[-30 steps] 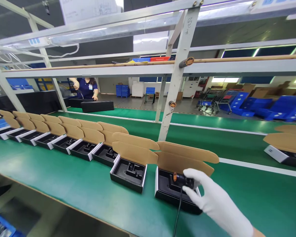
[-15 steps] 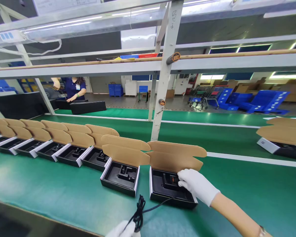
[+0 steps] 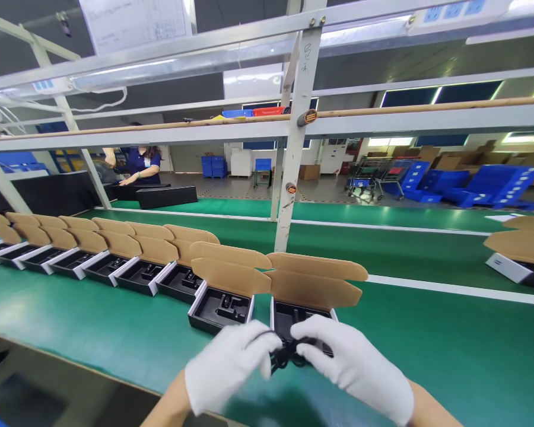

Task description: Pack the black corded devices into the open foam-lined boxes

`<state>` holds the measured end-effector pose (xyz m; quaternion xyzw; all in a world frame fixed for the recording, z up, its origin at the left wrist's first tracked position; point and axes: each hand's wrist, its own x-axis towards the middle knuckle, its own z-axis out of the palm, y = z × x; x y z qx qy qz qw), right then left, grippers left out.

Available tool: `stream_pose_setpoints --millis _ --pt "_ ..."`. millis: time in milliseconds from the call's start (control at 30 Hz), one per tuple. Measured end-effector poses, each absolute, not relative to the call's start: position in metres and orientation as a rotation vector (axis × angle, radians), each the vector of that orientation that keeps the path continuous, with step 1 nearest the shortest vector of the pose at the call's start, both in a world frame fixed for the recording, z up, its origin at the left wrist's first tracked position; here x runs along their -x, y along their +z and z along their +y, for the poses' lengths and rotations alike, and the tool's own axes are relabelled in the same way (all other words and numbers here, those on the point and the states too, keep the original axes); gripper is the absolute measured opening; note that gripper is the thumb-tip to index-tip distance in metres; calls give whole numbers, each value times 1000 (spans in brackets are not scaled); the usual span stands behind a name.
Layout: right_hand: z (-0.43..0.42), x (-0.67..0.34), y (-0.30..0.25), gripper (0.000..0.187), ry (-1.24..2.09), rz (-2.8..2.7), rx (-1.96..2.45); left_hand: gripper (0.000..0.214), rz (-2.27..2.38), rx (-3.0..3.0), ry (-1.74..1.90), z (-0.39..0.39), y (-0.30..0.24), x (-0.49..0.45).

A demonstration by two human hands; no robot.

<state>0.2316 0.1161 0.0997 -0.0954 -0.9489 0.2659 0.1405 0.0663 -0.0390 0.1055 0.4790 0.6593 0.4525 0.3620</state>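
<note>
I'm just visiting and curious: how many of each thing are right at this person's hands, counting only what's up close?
White-gloved hands, left hand and right hand: 2
Coiled black cable: 1
Open cardboard boxes, left box and right box: 2
Total: 5

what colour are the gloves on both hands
White on the left hand and the right hand, clearest in the head view.

White-gloved left hand (image 3: 229,367) and right hand (image 3: 353,367) grip a coiled black cable (image 3: 289,354) above the black insert of an open kraft-lidded box (image 3: 314,290) on a green workbench (image 3: 115,314), just beside a row of matching open boxes (image 3: 220,311), with a co-worker (image 3: 140,167) far beyond.
</note>
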Motion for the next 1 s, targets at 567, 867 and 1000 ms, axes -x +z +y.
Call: stream_pose_setpoints --millis 567,867,1000 --pt "186 -257 67 33 438 -2742 581 55 1478 -1544 637 72 92 -68" --pt "199 -228 40 18 -110 -3275 778 29 1861 -1988 348 94 31 -65" --pt "202 -222 45 14 -72 -3308 797 44 1947 -2194 267 78 4 -76"
